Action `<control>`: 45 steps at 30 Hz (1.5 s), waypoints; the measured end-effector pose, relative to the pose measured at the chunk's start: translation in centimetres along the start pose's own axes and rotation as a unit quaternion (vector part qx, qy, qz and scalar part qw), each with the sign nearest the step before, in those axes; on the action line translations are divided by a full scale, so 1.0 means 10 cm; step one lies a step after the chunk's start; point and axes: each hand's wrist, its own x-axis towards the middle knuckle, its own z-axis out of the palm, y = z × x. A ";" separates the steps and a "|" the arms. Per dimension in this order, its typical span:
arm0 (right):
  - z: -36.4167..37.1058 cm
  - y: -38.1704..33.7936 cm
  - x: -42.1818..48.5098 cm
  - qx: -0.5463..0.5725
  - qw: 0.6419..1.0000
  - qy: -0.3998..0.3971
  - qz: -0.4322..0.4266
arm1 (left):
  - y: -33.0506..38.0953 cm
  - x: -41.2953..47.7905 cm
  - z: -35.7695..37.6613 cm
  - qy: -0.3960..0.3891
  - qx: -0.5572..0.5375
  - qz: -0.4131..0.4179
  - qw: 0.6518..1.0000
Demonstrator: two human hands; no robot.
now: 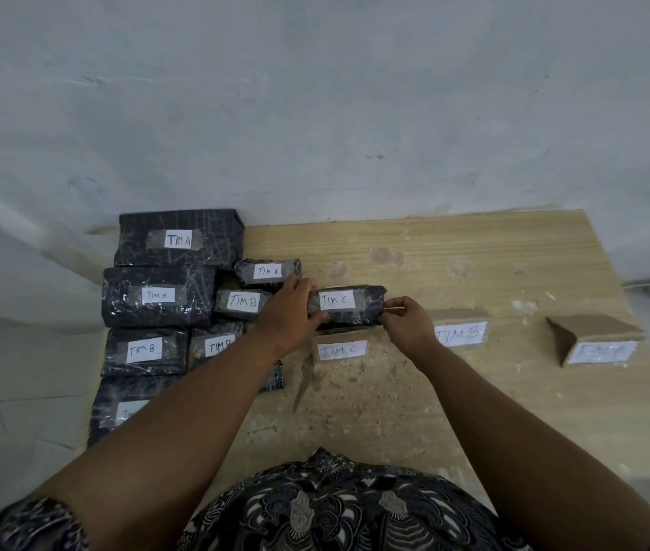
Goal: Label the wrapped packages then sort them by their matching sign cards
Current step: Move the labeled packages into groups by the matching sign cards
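While leaning over the near edge of the table [474, 411]: patterned shirt [327, 507] at bottom, both bare forearms reaching forward.

Nearest on the left: bottom package [117, 407], dark wrap, label mostly hidden behind the left forearm, unreadable.

Next row back, side by side: left TIM B package [144, 349] and middle TIM B package [216, 344], the latter partly under the forearm.

Mid-table, three folded cardboard signs in a row:
- TIM C card [341, 349] at centre
- TIM B card [460, 332] just to its right
- third card [597, 344] far right, well apart, lettering too blurred to read

Just behind the TIM C card: TIM C package [349, 308], lying sideways, label up. Left hand [289, 308] curled round its left end. Right hand [407, 320] pinching its right end with the fingertips. Cannot tell whether resting on the table or held just above it.

Left of that hand: small TIM B package [240, 302], then mid TIM A package [156, 296] further left.

Behind those: small TIM A package [267, 271], then big TIM A package [178, 238] at the far left, up against the grey wall [315, 113].
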 end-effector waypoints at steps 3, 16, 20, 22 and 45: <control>0.01 0.00 -0.02 -0.002 1.000 -0.009 -0.002 | 0.01 -0.02 0.02 -0.014 -0.004 -0.007 1.000; 0.00 0.05 0.03 0.010 1.000 -0.024 0.013 | -0.07 -0.02 0.00 -0.015 0.029 -0.020 0.999; 0.02 0.02 0.02 -0.002 1.000 -0.014 0.010 | -0.09 -0.03 -0.02 -0.012 0.037 -0.022 0.999; 0.03 -0.01 0.00 -0.009 1.000 -0.012 0.009 | -0.13 -0.03 -0.02 -0.014 0.038 -0.026 0.999; 0.23 -0.05 -0.46 -0.130 0.967 0.138 -0.168 | -0.45 -0.64 -0.20 0.045 -0.019 -0.057 0.997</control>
